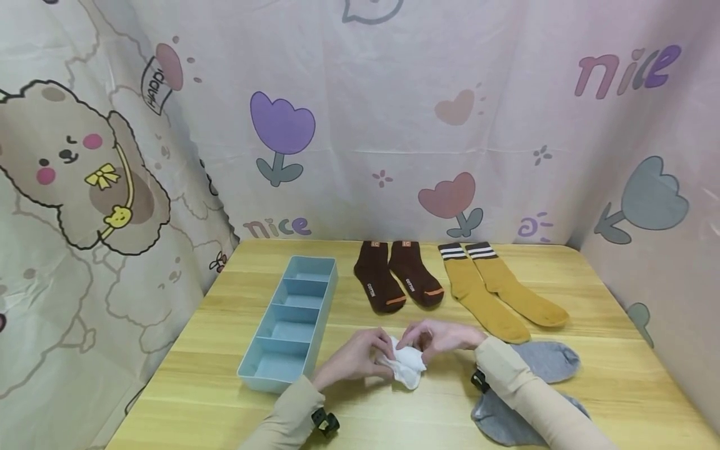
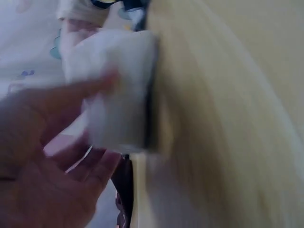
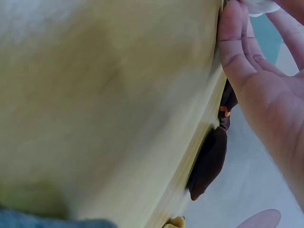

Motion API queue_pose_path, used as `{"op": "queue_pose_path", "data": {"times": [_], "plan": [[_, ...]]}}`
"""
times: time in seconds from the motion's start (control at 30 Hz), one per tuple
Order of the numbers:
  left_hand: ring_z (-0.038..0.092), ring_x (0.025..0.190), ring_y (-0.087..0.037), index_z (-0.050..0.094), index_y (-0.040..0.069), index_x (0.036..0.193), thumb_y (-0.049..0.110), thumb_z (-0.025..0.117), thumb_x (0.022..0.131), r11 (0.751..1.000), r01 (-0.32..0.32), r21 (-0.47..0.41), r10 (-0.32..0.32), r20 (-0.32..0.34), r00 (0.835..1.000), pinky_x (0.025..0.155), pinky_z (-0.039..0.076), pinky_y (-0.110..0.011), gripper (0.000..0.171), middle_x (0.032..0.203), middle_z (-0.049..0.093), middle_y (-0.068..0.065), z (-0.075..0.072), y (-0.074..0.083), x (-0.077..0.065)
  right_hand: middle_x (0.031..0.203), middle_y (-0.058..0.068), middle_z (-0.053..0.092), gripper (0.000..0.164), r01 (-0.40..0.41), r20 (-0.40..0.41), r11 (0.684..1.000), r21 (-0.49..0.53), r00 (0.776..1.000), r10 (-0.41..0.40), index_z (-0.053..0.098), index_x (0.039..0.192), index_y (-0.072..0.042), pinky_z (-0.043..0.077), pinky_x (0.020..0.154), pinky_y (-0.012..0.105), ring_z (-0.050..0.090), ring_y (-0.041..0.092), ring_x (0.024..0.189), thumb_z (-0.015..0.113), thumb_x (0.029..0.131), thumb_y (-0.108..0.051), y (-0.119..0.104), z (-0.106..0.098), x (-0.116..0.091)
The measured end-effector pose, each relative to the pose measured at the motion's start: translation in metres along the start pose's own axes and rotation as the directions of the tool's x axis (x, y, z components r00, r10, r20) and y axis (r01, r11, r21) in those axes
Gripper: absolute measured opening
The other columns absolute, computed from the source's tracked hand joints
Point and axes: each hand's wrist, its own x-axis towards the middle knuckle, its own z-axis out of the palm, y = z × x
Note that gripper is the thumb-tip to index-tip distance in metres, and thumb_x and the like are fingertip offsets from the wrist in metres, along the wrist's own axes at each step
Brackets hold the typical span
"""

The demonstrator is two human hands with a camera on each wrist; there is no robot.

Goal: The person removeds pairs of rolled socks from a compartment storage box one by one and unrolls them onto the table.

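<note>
A small bunched white sock (image 1: 408,362) lies low over the table's middle, between both hands. My left hand (image 1: 360,357) grips its left side, thumb and fingers curled about it. In the left wrist view the white sock (image 2: 118,90) is a blurred, folded bundle held by the left hand (image 2: 57,156). From the right, my right hand (image 1: 441,336) pinches the far right edge with fingers bent. Only a bit of the white sock (image 3: 260,5) shows in the right wrist view, at the fingertips of the right hand (image 3: 266,76).
A pale blue tray (image 1: 316,359) with several compartments stands left of the hands. Brown socks (image 1: 382,281) lie behind them, with yellow socks (image 1: 484,300) to the right. Grey socks (image 1: 542,359) lie partly under the right forearm. A printed curtain (image 1: 360,125) surrounds the wooden table (image 1: 191,375).
</note>
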Motion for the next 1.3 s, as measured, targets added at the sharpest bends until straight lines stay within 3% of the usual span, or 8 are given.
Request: {"op": "queue_pose_path", "data": {"times": [0.13,0.23,0.33,0.4,0.67,0.87,1.1,1.3], "plan": [[0.063,0.1,-0.001,0.079,0.01,0.081,0.027,0.082,0.084,0.994,-0.006,-0.11,0.018,0.113,0.993,0.095,0.049,-0.02,0.018,0.102,0.076,0.0,-0.002,0.002,-0.003,0.119,0.017,0.064,0.053,-0.011,-0.022,1.0,-0.009,1.0,0.011,0.069,0.124,0.0,0.05,0.079,0.02,0.057,0.012,0.093,0.07,0.072,0.007,0.001,0.001,0.0],[0.061,0.083,0.005,0.079,0.008,0.081,0.025,0.074,0.092,0.991,0.019,-0.135,0.001,0.151,0.989,0.082,0.051,-0.016,0.021,0.093,0.078,-0.003,0.0,0.002,-0.003,0.119,0.018,0.065,0.052,0.001,-0.038,0.999,-0.037,0.999,-0.002,0.069,0.124,-0.001,0.05,0.082,0.022,0.057,0.013,0.096,0.069,0.072,0.005,0.001,0.001,-0.001],[0.058,0.071,0.008,0.079,0.007,0.085,0.017,0.075,0.09,0.988,0.062,-0.143,-0.037,0.173,0.984,0.072,0.052,-0.013,0.012,0.085,0.078,-0.005,0.005,0.001,-0.003,0.12,0.019,0.065,0.052,0.023,-0.034,0.998,-0.064,0.999,-0.025,0.069,0.124,0.0,0.049,0.086,0.024,0.057,0.013,0.1,0.065,0.073,0.006,0.0,0.001,-0.002],[0.058,0.069,0.007,0.08,0.007,0.087,0.011,0.079,0.085,0.985,0.091,-0.145,-0.065,0.177,0.982,0.071,0.052,-0.013,0.004,0.084,0.078,-0.004,0.008,0.0,-0.003,0.12,0.019,0.064,0.053,0.031,-0.027,0.997,-0.073,0.999,-0.033,0.068,0.125,0.0,0.049,0.086,0.025,0.056,0.013,0.101,0.063,0.073,0.006,-0.001,0.001,-0.002],[0.058,0.065,0.005,0.079,0.007,0.086,0.003,0.083,0.077,0.975,0.174,-0.139,-0.153,0.15,0.977,0.066,0.052,-0.014,0.011,0.078,0.076,-0.001,0.012,0.0,0.0,0.121,0.014,0.064,0.051,0.079,-0.017,0.99,-0.117,0.996,-0.082,0.068,0.125,0.0,0.052,0.087,0.024,0.057,0.007,0.106,0.06,0.075,0.002,0.002,0.0,-0.001],[0.057,0.066,0.005,0.079,0.007,0.085,0.003,0.084,0.075,0.973,0.189,-0.133,-0.17,0.143,0.975,0.067,0.051,-0.014,0.012,0.077,0.076,0.001,0.012,0.0,0.0,0.118,0.017,0.067,0.036,0.034,-0.058,0.988,-0.148,0.997,-0.043,0.07,0.121,-0.001,0.051,0.086,0.023,0.059,0.009,0.1,0.07,0.087,-0.011,-0.001,0.002,0.0],[0.058,0.072,0.006,0.079,0.006,0.087,-0.001,0.082,0.076,0.982,0.146,-0.118,-0.123,0.184,0.975,0.073,0.052,-0.013,0.013,0.082,0.077,-0.002,0.007,-0.002,-0.001,0.096,0.004,0.069,0.033,-0.03,-0.15,0.97,-0.243,0.989,-0.007,0.07,0.106,-0.004,0.053,0.073,0.019,0.06,0.002,0.079,0.084,0.078,-0.016,-0.009,0.011,0.007],[0.058,0.072,0.005,0.078,0.005,0.089,-0.004,0.081,0.075,0.983,0.129,-0.127,-0.098,0.222,0.97,0.073,0.051,-0.013,0.016,0.083,0.076,-0.005,0.005,-0.005,-0.002,0.084,0.004,0.066,0.032,-0.04,-0.174,0.956,-0.292,0.985,-0.011,0.065,0.098,-0.005,0.049,0.063,0.017,0.054,0.0,0.068,0.086,0.075,-0.014,-0.013,0.013,0.009]]}}
